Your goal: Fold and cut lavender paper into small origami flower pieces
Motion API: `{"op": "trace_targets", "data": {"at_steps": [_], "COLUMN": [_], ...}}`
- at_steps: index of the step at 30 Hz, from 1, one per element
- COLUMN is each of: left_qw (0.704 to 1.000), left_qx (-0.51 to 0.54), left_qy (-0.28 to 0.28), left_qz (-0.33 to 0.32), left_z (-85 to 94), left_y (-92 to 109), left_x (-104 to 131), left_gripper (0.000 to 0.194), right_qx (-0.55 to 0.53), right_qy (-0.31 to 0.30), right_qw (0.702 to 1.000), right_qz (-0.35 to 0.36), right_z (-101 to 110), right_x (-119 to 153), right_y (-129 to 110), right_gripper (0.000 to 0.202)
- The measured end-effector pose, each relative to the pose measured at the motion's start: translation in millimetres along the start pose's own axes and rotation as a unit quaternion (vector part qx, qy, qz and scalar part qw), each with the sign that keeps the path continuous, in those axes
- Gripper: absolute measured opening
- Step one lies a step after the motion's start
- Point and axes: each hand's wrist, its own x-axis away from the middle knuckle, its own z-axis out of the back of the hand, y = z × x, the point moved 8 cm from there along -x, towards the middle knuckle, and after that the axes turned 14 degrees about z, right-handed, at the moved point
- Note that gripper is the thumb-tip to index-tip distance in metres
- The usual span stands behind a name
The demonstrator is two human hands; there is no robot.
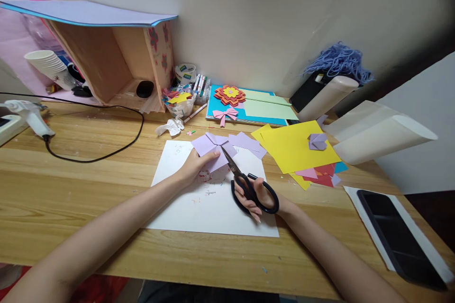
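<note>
A creased piece of lavender paper [209, 144] is pinched in my left hand [194, 165], its thumb lying on top. My right hand [252, 199] has its fingers through the black handles of a pair of scissors [233, 169]. The scissor blades point up and left, with their tips at the lavender paper near its middle; whether they are cutting I cannot tell. Beneath both hands lies a white sheet [177, 213] with coloured marks. Another lavender piece [249, 143] rests just right of the held one.
Yellow paper [295, 147] and coloured scraps [322, 175] lie to the right, near a phone [398, 236]. Behind stand a layered paper flower [230, 95] on a blue card, a scrap cup [180, 103] and an open box [106, 57]. A glue gun [31, 116] with a black cord sits left.
</note>
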Motion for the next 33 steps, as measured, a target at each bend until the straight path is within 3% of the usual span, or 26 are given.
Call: {"op": "trace_targets", "data": {"at_steps": [19, 25, 31, 33], "left_qw": [1.000, 0.999, 0.997, 0.996], "left_qx": [0.003, 0.018, 0.052, 0.068], "left_qy": [0.021, 0.021, 0.042, 0.046], "left_qz": [-0.011, 0.017, 0.027, 0.028], "left_z": [2.5, 4.4, 7.1, 9.7], "left_y": [0, -6, -3, -3], "left_x": [-1, -3, -3, -3], "left_gripper": [0.045, 0.040, 0.033, 0.026], "right_qx": [0.025, 0.033, 0.026, 0.019], "right_qy": [0.016, 0.015, -0.024, -0.018], "right_qw": [1.000, 0.999, 0.999, 0.999], "right_qz": [0.001, 0.005, -0.010, 0.026], "right_z": [1, -1, -10, -9], "right_x": [0, -1, 0, -3], "right_y": [-2, -5, -14, -27], "right_gripper": [0.062, 0.069, 0.075, 0.075]}}
